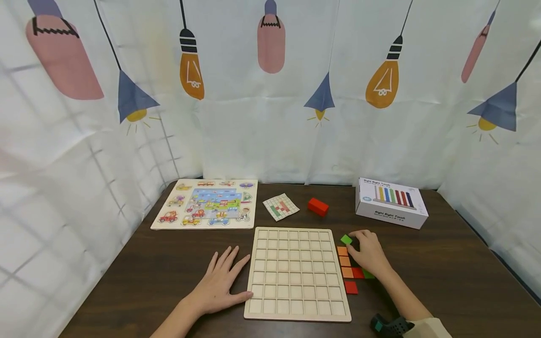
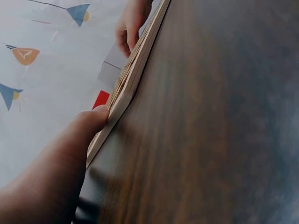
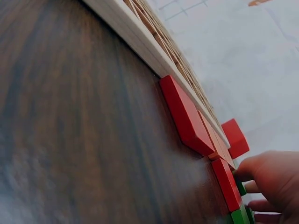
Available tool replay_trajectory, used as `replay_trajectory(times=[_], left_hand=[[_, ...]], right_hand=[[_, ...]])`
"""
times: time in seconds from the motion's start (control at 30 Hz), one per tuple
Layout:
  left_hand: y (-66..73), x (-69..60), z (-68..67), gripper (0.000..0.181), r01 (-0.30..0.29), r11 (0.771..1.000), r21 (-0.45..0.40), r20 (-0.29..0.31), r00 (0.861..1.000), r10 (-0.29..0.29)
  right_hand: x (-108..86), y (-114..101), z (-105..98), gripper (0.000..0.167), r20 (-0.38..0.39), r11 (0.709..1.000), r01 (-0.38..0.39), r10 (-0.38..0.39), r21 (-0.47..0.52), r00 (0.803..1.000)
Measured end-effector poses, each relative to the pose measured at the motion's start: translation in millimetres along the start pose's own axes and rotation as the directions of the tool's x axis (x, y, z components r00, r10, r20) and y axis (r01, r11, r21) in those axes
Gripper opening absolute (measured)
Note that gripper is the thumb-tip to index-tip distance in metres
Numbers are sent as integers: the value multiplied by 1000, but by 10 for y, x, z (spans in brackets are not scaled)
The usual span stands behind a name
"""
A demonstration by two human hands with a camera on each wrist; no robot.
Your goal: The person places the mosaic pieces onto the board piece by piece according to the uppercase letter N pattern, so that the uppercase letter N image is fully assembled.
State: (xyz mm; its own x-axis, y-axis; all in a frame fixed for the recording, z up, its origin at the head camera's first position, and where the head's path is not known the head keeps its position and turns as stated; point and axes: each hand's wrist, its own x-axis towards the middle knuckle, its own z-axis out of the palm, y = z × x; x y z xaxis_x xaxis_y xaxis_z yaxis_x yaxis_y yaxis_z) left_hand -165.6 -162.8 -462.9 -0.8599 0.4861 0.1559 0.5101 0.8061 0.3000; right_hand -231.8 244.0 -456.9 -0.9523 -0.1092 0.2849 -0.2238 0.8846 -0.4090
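Note:
A wooden grid board lies flat on the dark table. My left hand rests with spread fingers at its left side, and the thumb touches the board's edge. Off the board's upper right side, my right hand pinches a green square tile between thumb and index finger. Below it, three orange tiles line the board's right edge. A red tile and another green tile, partly under the right hand, continue to the right. One more red tile sits nearer the person.
Behind the board are a small pattern card and a red block. A vehicle picture puzzle lies at the back left. A white box stands at the back right, before a printed curtain.

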Motion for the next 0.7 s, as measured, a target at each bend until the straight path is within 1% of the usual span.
replay_trajectory(times=[0.2,0.53,0.7], left_hand=[[-1,-10,-2,81,-9,1000,-4,18,1000,9],[8,-25,-1,82,-15,1000,0,15,1000,15],[-2,-14,8,82,-18,1000,-1,23,1000,18]], right_hand=[[0,18,34,27,-9,1000,-5,5,-10,1000],[-2,55,67,25,-25,1000,-8,8,19,1000],[-1,43,47,26,-31,1000,-19,19,8,999]])
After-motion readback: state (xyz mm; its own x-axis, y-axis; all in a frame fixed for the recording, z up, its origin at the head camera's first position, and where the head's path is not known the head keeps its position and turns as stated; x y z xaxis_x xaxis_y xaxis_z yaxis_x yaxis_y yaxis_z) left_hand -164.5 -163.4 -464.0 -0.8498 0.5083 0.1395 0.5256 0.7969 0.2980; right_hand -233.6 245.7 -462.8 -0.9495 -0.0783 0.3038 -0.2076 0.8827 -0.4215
